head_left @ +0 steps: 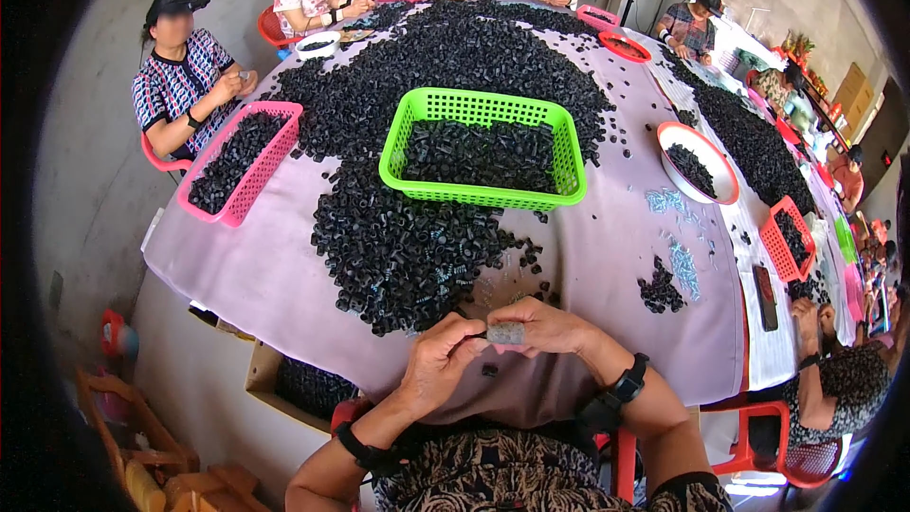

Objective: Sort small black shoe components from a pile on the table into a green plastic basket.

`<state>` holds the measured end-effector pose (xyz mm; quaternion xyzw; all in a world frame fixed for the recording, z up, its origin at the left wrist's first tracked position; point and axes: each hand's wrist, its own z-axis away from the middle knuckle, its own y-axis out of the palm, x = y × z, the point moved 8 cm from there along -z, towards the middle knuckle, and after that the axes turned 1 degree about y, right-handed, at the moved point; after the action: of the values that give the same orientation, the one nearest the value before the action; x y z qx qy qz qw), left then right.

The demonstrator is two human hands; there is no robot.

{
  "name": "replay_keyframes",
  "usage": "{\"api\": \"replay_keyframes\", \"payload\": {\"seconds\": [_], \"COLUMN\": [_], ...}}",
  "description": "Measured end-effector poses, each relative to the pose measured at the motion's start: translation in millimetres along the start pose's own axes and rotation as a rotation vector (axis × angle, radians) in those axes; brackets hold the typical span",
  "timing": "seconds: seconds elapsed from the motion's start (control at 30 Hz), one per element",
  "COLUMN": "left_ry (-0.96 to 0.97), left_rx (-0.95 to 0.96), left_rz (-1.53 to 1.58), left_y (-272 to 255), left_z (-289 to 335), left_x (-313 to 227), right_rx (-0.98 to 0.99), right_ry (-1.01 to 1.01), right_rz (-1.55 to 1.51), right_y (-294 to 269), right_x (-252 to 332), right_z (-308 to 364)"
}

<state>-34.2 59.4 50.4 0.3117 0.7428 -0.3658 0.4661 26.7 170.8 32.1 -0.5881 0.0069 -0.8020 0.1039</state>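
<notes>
Close together at the near edge of the table, both my hands are closed with their fingertips almost meeting. My left hand (441, 351) pinches a small black piece (480, 334), mostly covered by the fingers. My right hand (548, 327) has its fingers curled in against that piece. A grey speckled band or pad (505, 333) shows at its fingertips; whether it is worn or held I cannot tell. Just beyond my hands spreads a heap of small black plastic parts (398, 256). One loose black part (489, 370) lies nearer to me.
A green basket (483, 197) of black parts stands ahead, a pink basket (284, 112) to the left. Rightward are a white red-rimmed bowl (725, 192), bluish screws (684, 270), a red basket (777, 251) and a dark phone (765, 299). Several people sit around the table.
</notes>
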Motion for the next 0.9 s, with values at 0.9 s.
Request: {"api": "replay_keyframes", "payload": {"seconds": [0.9], "left_ry": [0.041], "left_rx": [-0.021], "left_rz": [0.453], "left_y": [4.9], "left_z": [2.3], "left_x": [5.9], "right_rx": [-0.030], "right_ry": [-0.219], "right_rz": [-0.916], "right_y": [12.4], "right_x": [-4.3], "right_z": [-8.2]}}
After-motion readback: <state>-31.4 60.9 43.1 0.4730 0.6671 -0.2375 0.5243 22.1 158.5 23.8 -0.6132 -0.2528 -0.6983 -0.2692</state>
